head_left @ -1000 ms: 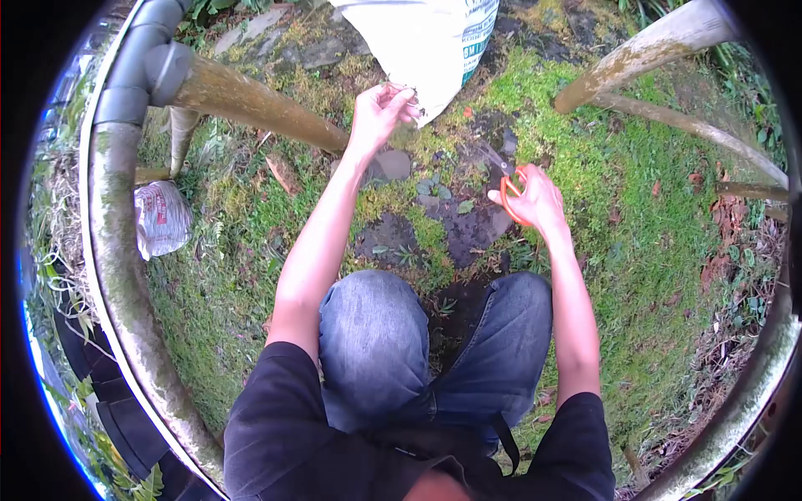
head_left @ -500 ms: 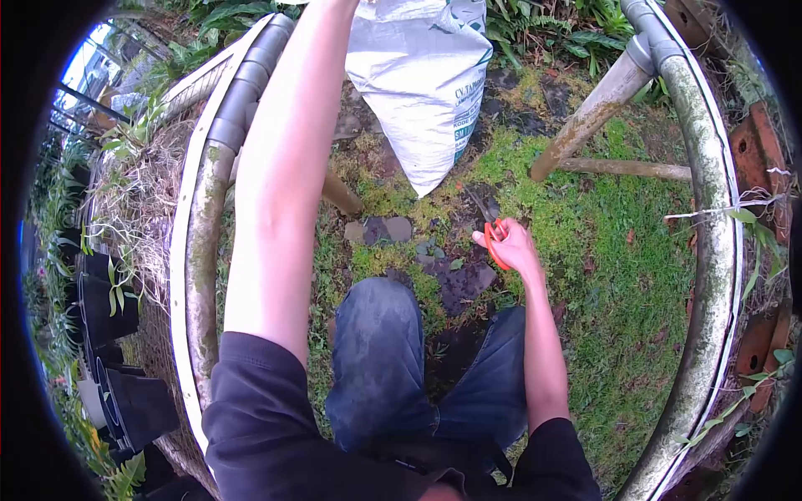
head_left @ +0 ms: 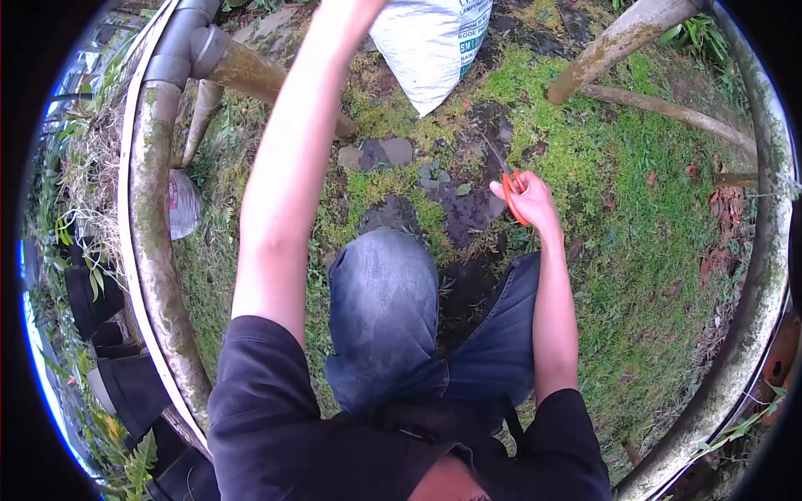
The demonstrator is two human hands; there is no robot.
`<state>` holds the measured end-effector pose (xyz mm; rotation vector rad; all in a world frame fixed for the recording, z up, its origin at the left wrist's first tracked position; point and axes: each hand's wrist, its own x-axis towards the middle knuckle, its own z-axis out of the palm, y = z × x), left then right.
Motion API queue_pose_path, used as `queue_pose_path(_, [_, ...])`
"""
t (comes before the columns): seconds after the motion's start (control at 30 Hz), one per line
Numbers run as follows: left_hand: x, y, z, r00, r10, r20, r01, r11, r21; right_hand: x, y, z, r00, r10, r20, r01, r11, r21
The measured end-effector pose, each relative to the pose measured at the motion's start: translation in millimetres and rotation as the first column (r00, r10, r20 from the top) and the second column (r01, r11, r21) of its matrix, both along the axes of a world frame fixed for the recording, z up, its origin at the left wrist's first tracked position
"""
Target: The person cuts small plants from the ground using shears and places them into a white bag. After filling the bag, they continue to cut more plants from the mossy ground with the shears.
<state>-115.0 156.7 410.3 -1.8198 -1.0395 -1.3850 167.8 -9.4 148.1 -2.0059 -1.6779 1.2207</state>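
Right hand (head_left: pixel 535 203): wrapped around the handles of the orange-handled scissors (head_left: pixel 510 200).
Blades (head_left: pixel 496 154): pointing forward and slightly left, over mossy ground (head_left: pixel 539 125); how far apart they stand is too small to tell.
Left hand (head_left: pixel 357 10): at the top edge of the view, near the white printed sack (head_left: pixel 428 63); its fingers are cut off, so I cannot tell whether it grips anything.
Sack: ahead of the knees, tapering toward the person, its top out of view.
Knees: bent, in blue jeans (head_left: pixel 384 288).
Left side: lichen-marked pipe rail (head_left: pixel 159 217), black pots (head_left: pixel 132 391) beyond it.
Right front: weathered pole (head_left: pixel 622 46), slanting.
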Motion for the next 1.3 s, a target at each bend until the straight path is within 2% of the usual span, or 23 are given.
queue_pose_path(0.03, [1,-14,-29,0.997,0.012,-0.073,-0.014,1.000,-0.020,2,-1,-5,1.000,0.002,-0.001,-0.002,1.000,-0.002])
queue_pose_path(0.1, [-8,-33,-115,0.994,-0.022,-0.107,-0.018,0.934,-0.357,6,-4,-14,1.000,0.006,0.002,-0.006,1.000,-0.003])
queue_pose_path(0.13, [-9,-50,-154,0.995,-0.095,0.007,0.080,0.799,-0.596,8,-3,-19,1.000,0.003,-0.003,-0.003,1.000,-0.030])
queue_pose_path(0.17, [-13,-58,-200,0.990,-0.139,0.037,0.115,0.606,-0.787,10,-5,-21,1.000,0.003,0.010,-0.002,0.999,-0.043])
queue_pose_path(0.2, [-9,-77,-223,0.993,-0.100,0.058,0.085,0.285,-0.955,12,-4,-20,1.000,0.002,0.021,-0.001,0.999,-0.053])
queue_pose_path(0.23, [-13,-87,-267,0.994,-0.090,0.062,0.071,0.099,-0.993,14,-3,-19,0.999,0.002,0.033,0.000,0.998,-0.062])
queue_pose_path(0.27, [-13,-102,-298,0.999,-0.030,-0.036,-0.037,-0.029,-0.999,17,-2,-22,0.999,0.011,0.034,-0.008,0.998,-0.062])
queue_pose_path(0.33, [-13,-126,-357,0.993,0.029,-0.116,-0.110,-0.152,-0.982,19,-2,-19,0.999,0.009,0.044,-0.007,0.998,-0.057])
queue_pose_path(0.4, [-13,-150,-406,0.989,0.096,-0.111,-0.105,-0.071,-0.992,19,-4,-18,0.998,0.017,0.056,-0.013,0.998,-0.069])
queue_pose_path(0.53, [-1,-162,-419,0.978,0.179,-0.104,-0.111,0.028,-0.993,16,-9,-3,0.995,0.023,0.093,-0.017,0.998,-0.062])
queue_pose_path(0.73, [17,-150,-419,0.969,0.244,0.046,0.074,-0.105,-0.992,16,-7,-8,0.988,0.046,0.144,-0.035,0.996,-0.082])
queue_pose_path(0.83, [19,-145,-436,0.970,0.238,0.051,0.044,0.033,-0.998,14,-8,-14,0.987,0.026,0.156,-0.021,0.999,-0.035])
queue_pose_path(0.87, [18,-143,-438,0.969,0.238,0.058,0.064,-0.014,-0.998,13,-7,-12,0.985,0.040,0.165,-0.032,0.998,-0.050])
queue_pose_path(0.97, [9,-142,-445,0.977,0.210,0.046,0.047,0.005,-0.999,15,-7,-14,0.987,0.048,0.154,-0.039,0.997,-0.059])
queue_pose_path(1.07, [4,-143,-448,0.978,0.204,0.042,0.049,-0.030,-0.998,16,-7,-15,0.988,0.044,0.146,-0.038,0.998,-0.043])
queue_pose_path(1.17, [13,-144,-434,0.963,0.269,0.032,0.058,-0.087,-0.995,14,-7,-15,0.988,0.036,0.148,-0.030,0.999,-0.046])
queue_pose_path(1.27, [24,-144,-427,0.944,0.330,-0.007,0.001,-0.023,-1.000,11,-3,-7,0.984,0.073,0.164,-0.053,0.991,-0.123])
queue_pose_path(1.3, [26,-144,-425,0.944,0.328,-0.024,-0.013,-0.038,-0.999,12,-4,-8,0.986,0.066,0.156,-0.049,0.993,-0.108])
